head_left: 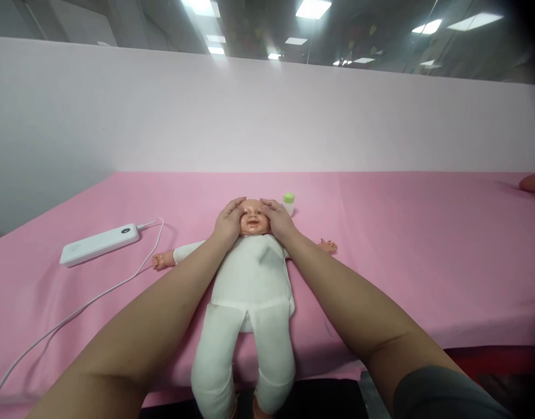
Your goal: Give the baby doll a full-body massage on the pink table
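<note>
A baby doll (pixel 252 273) in a white cloth suit lies on its back, head away from me, arms spread to both sides. Its lower legs hang over the table's front edge. My left hand (pixel 229 222) cups the left side of the doll's head (pixel 253 222), fingers laid together along the temple. The other side of the head is held by my right hand (pixel 278 220), its fingers reaching over the brow. Both palms face inward, and the doll's face shows between them. Close behind my right hand stands a small bottle with a green cap (pixel 288 203).
A pink cloth (pixel 407 250) covers the table. At the left lies a white power bank (pixel 99 244) with a white cable (pixel 97 298) running toward the front edge. A white partition (pixel 267 116) rises behind. Part of a skin-toned object (pixel 533 183) shows at the far right.
</note>
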Demonstrator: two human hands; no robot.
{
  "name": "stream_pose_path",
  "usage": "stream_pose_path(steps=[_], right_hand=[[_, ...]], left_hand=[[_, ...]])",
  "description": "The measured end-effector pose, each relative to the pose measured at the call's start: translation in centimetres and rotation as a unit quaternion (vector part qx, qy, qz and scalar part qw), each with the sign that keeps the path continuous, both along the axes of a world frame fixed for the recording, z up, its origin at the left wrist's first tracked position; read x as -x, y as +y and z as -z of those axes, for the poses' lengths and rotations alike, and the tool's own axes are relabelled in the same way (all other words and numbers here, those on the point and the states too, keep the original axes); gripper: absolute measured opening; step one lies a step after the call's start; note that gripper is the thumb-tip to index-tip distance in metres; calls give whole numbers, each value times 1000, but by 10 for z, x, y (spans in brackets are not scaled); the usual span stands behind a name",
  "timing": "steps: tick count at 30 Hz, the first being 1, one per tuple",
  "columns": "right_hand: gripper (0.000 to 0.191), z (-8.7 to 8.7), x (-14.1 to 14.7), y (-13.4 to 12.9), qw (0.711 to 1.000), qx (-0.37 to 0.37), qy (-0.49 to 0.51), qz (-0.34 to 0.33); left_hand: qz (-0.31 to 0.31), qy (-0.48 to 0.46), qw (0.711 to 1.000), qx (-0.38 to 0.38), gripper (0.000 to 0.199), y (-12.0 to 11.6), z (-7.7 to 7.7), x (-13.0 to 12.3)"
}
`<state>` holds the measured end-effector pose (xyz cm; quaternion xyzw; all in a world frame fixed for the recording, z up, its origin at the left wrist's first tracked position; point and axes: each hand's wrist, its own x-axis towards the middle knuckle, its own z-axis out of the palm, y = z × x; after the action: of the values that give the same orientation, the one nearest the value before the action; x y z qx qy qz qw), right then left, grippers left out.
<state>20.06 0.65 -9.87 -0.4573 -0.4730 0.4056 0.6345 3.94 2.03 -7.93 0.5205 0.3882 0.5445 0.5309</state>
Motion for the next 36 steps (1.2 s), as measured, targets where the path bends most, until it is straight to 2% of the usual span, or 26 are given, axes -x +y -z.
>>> stream_pose_path(steps=[6, 10, 15, 17, 21, 25, 31, 36], right_hand=[[50, -3, -2, -9, 995, 25, 67, -65], [55, -3, -1, -11, 999, 1, 23, -42], [70, -2, -1, -7, 999, 25, -27, 3], [68, -1, 0, -6, 999, 24, -33, 7], [51, -1, 2, -5, 999, 7, -30, 17], [42, -4, 2, -6, 999, 18, 32, 10], [45, -7, 3, -11, 989, 48, 133, -48], [50, -5, 2, -11, 994, 25, 99, -48]], left_hand=[[44, -56, 997, 33, 53, -1, 0, 9], [53, -36, 998, 11, 54, -5, -1, 10], [45, 10, 999, -14, 60, -7, -3, 6], [33, 10, 999, -1, 60, -7, -4, 4], [24, -3, 1000, 3, 49, -4, -3, 2], [53, -58, 997, 27, 48, -2, -2, 5], [72, -90, 991, 61, 52, 0, 0, 12], [74, -68, 995, 21, 54, -2, 0, 11]])
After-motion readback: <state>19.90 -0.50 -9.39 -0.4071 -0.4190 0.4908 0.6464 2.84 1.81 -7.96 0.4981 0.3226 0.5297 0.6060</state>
